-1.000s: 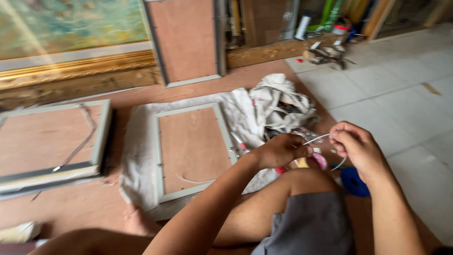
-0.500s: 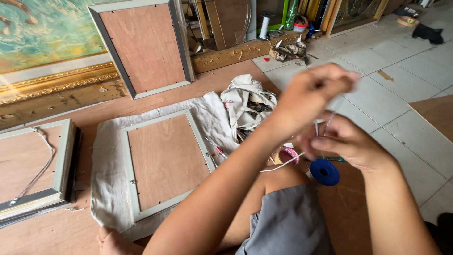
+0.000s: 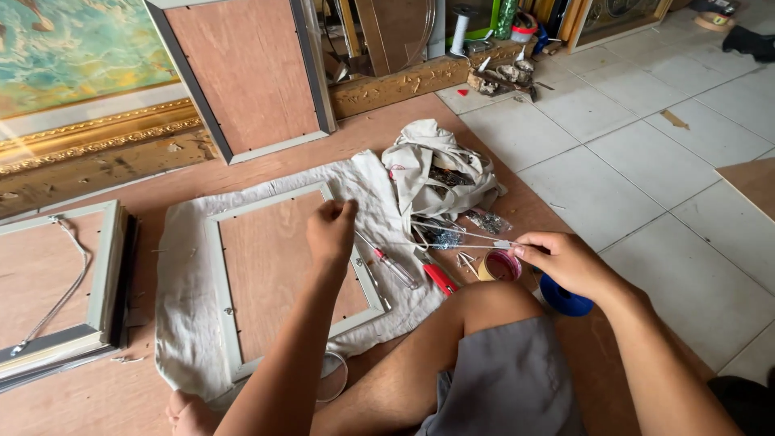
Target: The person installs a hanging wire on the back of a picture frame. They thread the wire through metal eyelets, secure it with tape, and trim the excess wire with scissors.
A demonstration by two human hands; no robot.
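**A thin wire stretched between your two hands above a picture frame on the floor**

You are sitting on a brown board floor [image 3: 565, 210], one bare knee raised in the foreground. Your left hand [image 3: 331, 230] is closed into a loose fist over the right edge of a grey-framed picture frame lying face down with its brown plywood back up [image 3: 278, 278]. Its fingers are curled, and it appears to pinch one end of a thin silvery wire [image 3: 452, 242]. The wire runs taut to your right hand [image 3: 561, 260], whose thumb and forefinger are pinched shut on the other end while the other fingers curl in.

The frame lies on a crumpled white cloth [image 3: 182, 299] spread over the floor. Just beside the frame's right edge lies a screwdriver with a clear and red handle [image 3: 393, 266], and near it red-handled pliers [image 3: 440, 278]. A small pink-rimmed roll [image 3: 502, 265] sits just left of your right hand, and a blue spool [image 3: 565, 299] lies below that hand, partly hidden. A white fabric bag [image 3: 436, 165] is heaped at the cloth's far right corner. A second face-down frame [image 3: 64, 291] lies at the floor's left edge.
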